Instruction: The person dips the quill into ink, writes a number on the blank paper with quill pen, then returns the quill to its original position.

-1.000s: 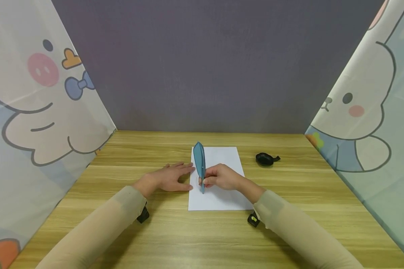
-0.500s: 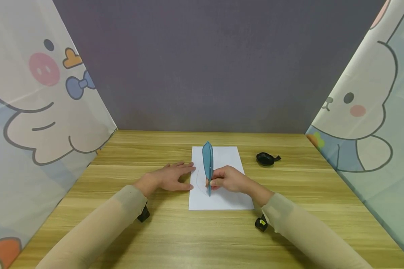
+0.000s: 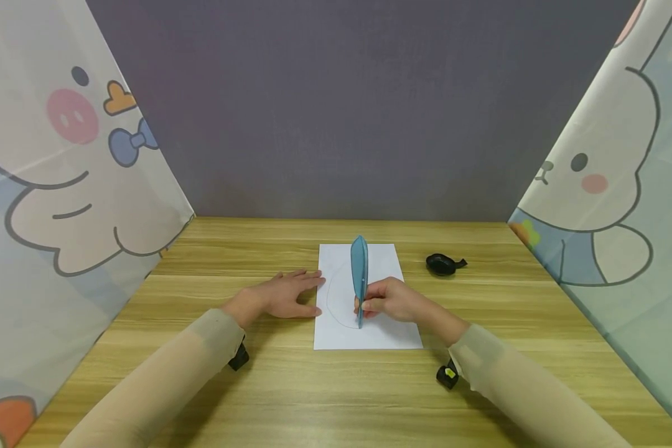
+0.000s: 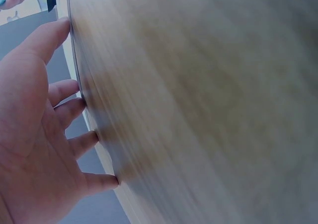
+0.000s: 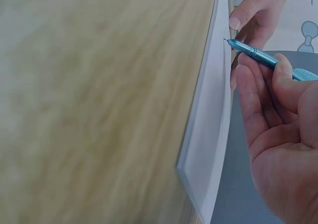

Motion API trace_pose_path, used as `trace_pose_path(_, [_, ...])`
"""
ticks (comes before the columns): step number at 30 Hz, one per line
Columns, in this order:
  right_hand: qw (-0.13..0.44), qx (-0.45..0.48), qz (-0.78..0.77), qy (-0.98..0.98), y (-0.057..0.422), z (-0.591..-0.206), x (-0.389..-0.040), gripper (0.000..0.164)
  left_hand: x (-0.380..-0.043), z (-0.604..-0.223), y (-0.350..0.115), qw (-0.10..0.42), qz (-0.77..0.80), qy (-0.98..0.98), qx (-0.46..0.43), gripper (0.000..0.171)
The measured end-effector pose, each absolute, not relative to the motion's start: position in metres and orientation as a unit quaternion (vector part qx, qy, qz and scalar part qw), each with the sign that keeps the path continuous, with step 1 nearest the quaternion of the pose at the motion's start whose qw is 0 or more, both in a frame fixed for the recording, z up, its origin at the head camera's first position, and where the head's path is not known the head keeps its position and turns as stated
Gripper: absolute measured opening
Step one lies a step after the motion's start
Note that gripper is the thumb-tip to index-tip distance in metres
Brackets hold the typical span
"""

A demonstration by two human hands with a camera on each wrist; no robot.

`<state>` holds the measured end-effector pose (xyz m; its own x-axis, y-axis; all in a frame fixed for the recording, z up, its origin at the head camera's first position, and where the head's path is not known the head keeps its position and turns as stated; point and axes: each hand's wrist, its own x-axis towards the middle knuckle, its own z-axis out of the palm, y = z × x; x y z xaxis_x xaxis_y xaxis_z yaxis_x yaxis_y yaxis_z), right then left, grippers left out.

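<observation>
A white sheet of paper (image 3: 383,336) lies on the wooden table. My right hand (image 3: 391,300) pinches a teal pen (image 5: 263,58) near its writing end, thumb against fingers. The pen stands upright and has a broad feather-shaped top (image 3: 359,264). Its point is at the lower end of a thin curved line (image 3: 328,303), which bows out to the left across the sheet. My left hand (image 3: 285,296) rests at the paper's left edge. In the left wrist view its fingers are spread and fairly straight, fingertips against the surface.
A black oval thing with a short flared tail (image 3: 442,264) lies on the table (image 3: 481,292), right of the paper. A dark grey panel (image 3: 347,124) rises behind the table. Cloths printed with cartoon animals hang on both sides.
My right hand has moved the pen rightward and slightly nearer over the paper. The curved line has grown longer, round to the bottom. My left hand and the paper have stayed put.
</observation>
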<state>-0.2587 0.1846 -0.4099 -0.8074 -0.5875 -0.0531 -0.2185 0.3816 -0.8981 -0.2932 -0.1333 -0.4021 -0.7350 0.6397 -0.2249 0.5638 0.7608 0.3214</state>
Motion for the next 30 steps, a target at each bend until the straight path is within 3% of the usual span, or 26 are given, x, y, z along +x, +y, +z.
trace_pose_path(30, [0.178,-0.232,-0.496,0.818,0.225,-0.410,-0.253,0.020,-0.291,-0.399,-0.134,0.161,0.124,0.920,0.334,0.086])
